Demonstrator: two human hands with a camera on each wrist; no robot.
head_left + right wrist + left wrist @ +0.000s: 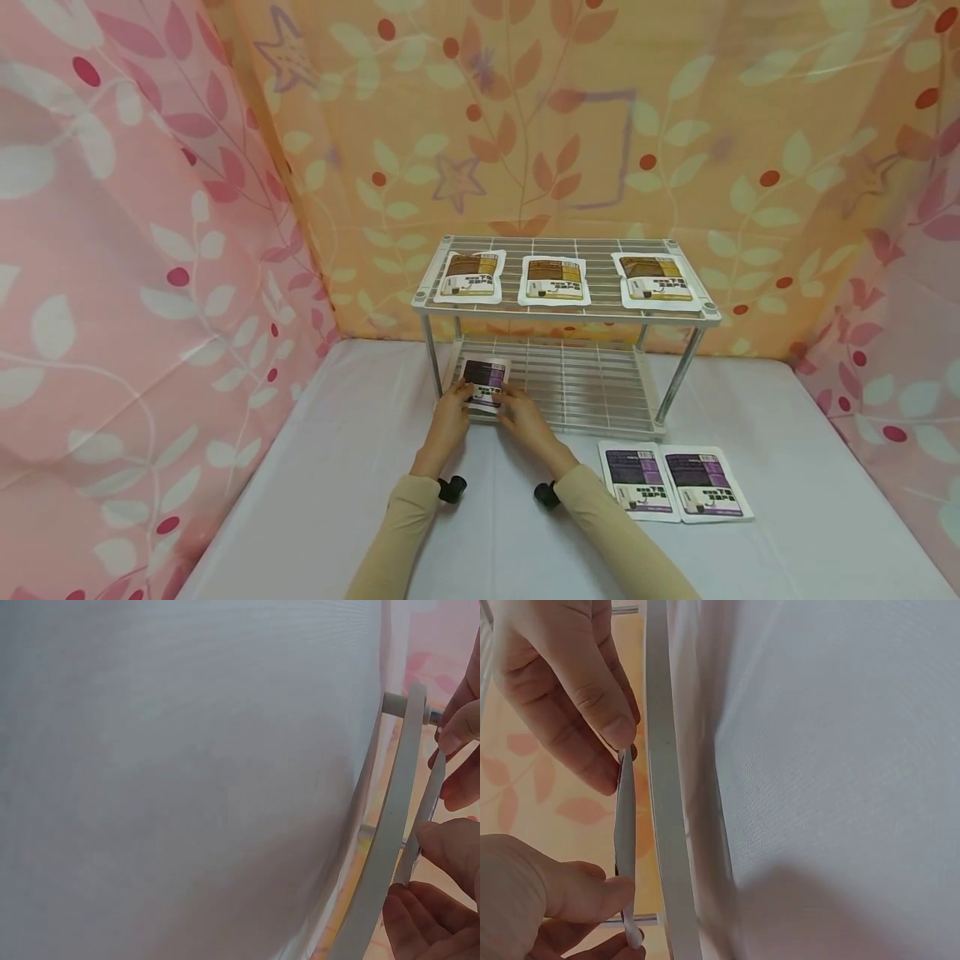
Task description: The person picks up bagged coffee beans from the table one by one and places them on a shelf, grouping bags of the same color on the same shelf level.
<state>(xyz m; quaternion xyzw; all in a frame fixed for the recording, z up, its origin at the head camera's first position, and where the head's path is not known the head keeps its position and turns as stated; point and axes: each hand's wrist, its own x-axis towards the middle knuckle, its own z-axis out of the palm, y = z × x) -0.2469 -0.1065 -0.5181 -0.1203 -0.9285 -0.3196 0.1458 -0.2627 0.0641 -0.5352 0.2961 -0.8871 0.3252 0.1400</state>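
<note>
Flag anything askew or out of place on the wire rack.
Nothing stands out. Three brown flat pouches lie evenly on the white wire rack's top shelf; both hands hold a purple flat pouch at the lower shelf.

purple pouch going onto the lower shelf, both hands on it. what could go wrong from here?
1. Both hands only pinch the purple pouch at its edges, so it could slip or flop before it lies flat on the lower shelf.
2. It sits at the shelf's front left corner, close to the post; it may snag there or overhang the front rail.
3. Knuckles are close under the top shelf; a bump might shift the brown pouches.
</note>
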